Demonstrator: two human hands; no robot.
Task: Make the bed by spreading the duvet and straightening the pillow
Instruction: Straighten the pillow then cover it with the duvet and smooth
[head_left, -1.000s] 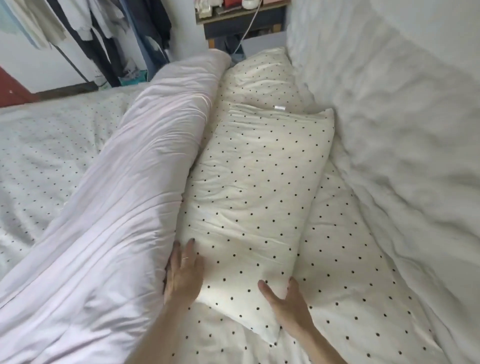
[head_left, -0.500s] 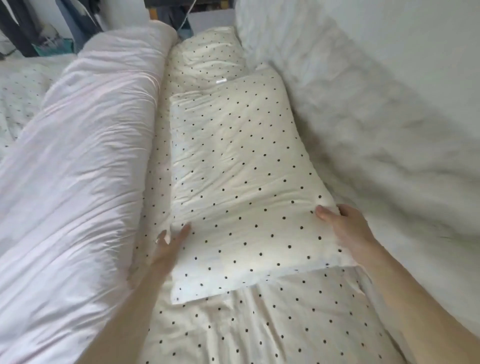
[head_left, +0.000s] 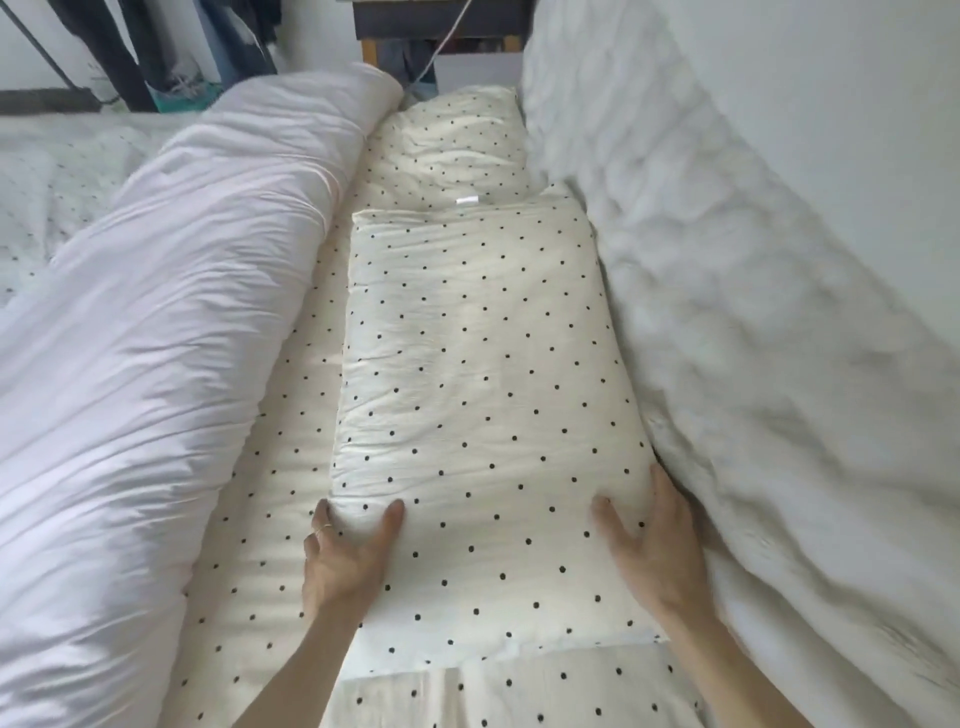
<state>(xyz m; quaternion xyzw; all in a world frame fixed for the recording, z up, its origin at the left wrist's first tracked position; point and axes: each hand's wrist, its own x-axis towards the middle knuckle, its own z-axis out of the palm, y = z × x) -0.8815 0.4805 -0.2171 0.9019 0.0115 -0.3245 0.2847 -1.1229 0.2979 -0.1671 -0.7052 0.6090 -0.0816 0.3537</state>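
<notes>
While duvet (head_left: 182, 312) and blanket (head_left: 753, 312) flank the pillow (head_left: 483, 364), left hand (head_left: 348, 561) pinches it, right hand (head_left: 654, 551) presses it, fingers (head_left: 664, 486) straight.

The left grip (head_left: 353, 545) pinches the spotty pillow (head_left: 483, 364); the right grip (head_left: 654, 540) lies flat on it. The duvet (head_left: 156, 364) is left of both.

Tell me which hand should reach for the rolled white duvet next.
Left. The left hand grips the left edge of the cream black-dotted fabric pillow, on the side of the rolled white duvet. The right hand rests on the opposite edge by the fluffy white blanket, so it would probably have to cross the pillow.
</notes>
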